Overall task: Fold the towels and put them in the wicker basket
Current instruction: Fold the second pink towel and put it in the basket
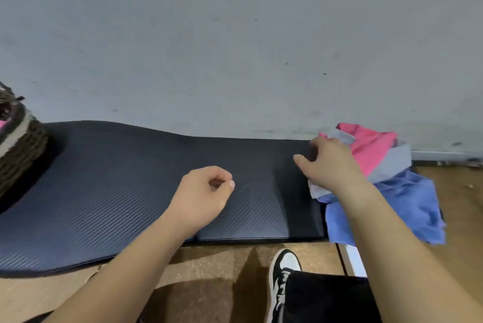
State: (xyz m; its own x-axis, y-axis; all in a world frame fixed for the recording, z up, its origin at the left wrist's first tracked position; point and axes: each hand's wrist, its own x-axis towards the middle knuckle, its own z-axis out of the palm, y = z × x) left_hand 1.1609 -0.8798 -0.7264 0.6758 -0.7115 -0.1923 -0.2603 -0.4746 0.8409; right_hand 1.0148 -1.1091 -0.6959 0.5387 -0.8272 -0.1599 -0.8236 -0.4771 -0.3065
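Observation:
A pile of towels lies at the right end of the dark mat (117,179): a pink towel (371,150) on top, a grey towel (392,163) under it and a blue towel (407,205) spilling onto the floor. My right hand (329,166) rests on the pile's left edge, fingers curled into the grey cloth. My left hand (206,192) hovers over the mat's middle, fingers loosely curled, holding nothing. The wicker basket (21,150) stands at the far left, partly out of view, with a bit of pink cloth inside.
A grey wall (235,48) rises right behind the mat. Brown wooden floor (209,265) runs along the mat's near edge. My black-and-white shoe (282,275) and dark trouser leg are at the bottom.

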